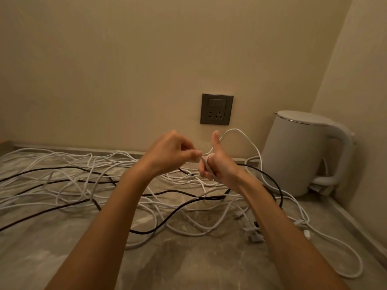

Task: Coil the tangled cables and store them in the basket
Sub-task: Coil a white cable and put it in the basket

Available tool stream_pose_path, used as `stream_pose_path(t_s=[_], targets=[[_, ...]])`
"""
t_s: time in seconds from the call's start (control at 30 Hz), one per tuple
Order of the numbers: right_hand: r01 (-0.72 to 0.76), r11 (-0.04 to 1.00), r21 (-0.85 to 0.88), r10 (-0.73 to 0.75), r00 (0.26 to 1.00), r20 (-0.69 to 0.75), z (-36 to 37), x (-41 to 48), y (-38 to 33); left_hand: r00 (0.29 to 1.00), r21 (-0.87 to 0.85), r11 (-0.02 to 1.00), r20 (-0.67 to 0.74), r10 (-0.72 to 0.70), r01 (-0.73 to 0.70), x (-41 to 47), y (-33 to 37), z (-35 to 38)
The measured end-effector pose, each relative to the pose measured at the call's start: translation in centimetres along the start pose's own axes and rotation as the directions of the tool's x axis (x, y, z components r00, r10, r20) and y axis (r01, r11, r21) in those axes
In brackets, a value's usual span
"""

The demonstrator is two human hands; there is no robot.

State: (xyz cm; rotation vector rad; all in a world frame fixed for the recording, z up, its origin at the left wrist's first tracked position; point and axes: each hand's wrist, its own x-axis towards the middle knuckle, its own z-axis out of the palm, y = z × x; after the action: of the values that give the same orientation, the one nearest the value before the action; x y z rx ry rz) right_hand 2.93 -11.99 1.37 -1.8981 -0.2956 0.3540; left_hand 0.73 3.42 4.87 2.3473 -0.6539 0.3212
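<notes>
A tangle of white cables (69,181) and black cables (167,220) sprawls over the grey marbled counter (188,264). Both hands are raised above the tangle's middle. My right hand (217,164) is closed around a white cable (240,135), thumb up, and a loop of that cable arcs up and to the right from the fist. My left hand (171,152) pinches the same white cable just left of the right fist. No basket is in view.
A white electric kettle (301,153) stands on its base at the right, against the wall corner. A dark wall socket (216,108) sits on the beige wall behind the hands. Plugs and connectors (252,232) lie by my right forearm. The counter's raised rim runs along the right.
</notes>
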Motion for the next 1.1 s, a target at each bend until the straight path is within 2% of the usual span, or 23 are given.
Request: stream_pose_path(t_s=[0.07,0.17,0.23,0.3,0.4,0.53,0.6,0.7,0.73,0.77,0.83,0.9,1.0,1.1], targets=[[-0.014,0.999,0.029,0.012,0.997,0.073,0.2,-0.1,-0.1,0.996,0.017,1.0,-0.086,0.027,-0.026,0.0,-0.1,0.1],[-0.049,0.968,0.247,-0.018,0.964,0.264,0.3,-0.7,-0.4,0.972,0.0,1.0,-0.236,0.021,-0.022,0.0,-0.3,0.1],[-0.064,0.894,0.444,-0.118,0.922,0.369,0.1,-1.1,-0.6,0.954,-0.024,1.0,-0.301,-0.013,0.006,0.1,-0.3,0.6],[-0.075,0.775,0.628,-0.245,0.88,0.407,0.0,-1.4,-0.7,0.954,-0.024,0.999,-0.295,-0.048,0.043,0.3,-0.4,1.6],[-0.055,0.567,0.822,-0.367,0.876,0.312,0.1,-1.5,-0.9,0.986,-0.019,0.994,-0.128,-0.108,0.106,0.3,-0.1,3.2],[0.045,0.33,0.943,-0.366,0.927,0.084,-0.2,-1.4,-0.8,0.989,0.012,0.994,0.106,-0.105,0.105,0.1,0.1,4.7],[0.108,0.206,0.973,-0.32,0.947,-0.037,-0.5,-1.4,-0.8,0.966,0.008,0.994,0.233,-0.109,0.11,-0.1,0.2,5.1],[0.206,-0.015,0.979,-0.215,0.955,-0.204,-0.8,-1.4,-0.9,0.896,-0.035,0.981,0.414,-0.16,0.192,-0.3,0.8,5.4],[0.242,-0.056,0.969,-0.178,0.952,-0.248,-0.9,-1.3,-0.8,0.869,-0.025,0.979,0.465,-0.168,0.203,-0.3,1.1,5.4],[0.279,-0.061,0.958,-0.144,0.948,-0.285,-0.9,-1.1,-0.8,0.846,-0.007,0.98,0.507,-0.169,0.2,-0.3,1.2,5.4],[0.355,0.049,0.934,-0.097,0.932,-0.349,-0.9,-1.0,-0.7,0.822,0.019,0.983,0.546,-0.162,0.182,-0.3,1.6,5.0],[0.404,0.279,0.871,-0.09,0.914,-0.395,-0.8,-0.9,-0.7,0.834,0.033,0.985,0.528,-0.16,0.168,-0.3,1.9,4.5],[0.386,0.616,0.687,-0.12,0.908,-0.402,-0.3,-0.8,-0.7,0.875,0.066,0.988,0.46,-0.154,0.139,-0.2,1.8,3.7],[0.317,0.818,0.481,-0.136,0.918,-0.374,0.0,-0.5,-0.6,0.923,0.09,0.991,0.364,-0.126,0.1,0.0,1.2,2.7]])
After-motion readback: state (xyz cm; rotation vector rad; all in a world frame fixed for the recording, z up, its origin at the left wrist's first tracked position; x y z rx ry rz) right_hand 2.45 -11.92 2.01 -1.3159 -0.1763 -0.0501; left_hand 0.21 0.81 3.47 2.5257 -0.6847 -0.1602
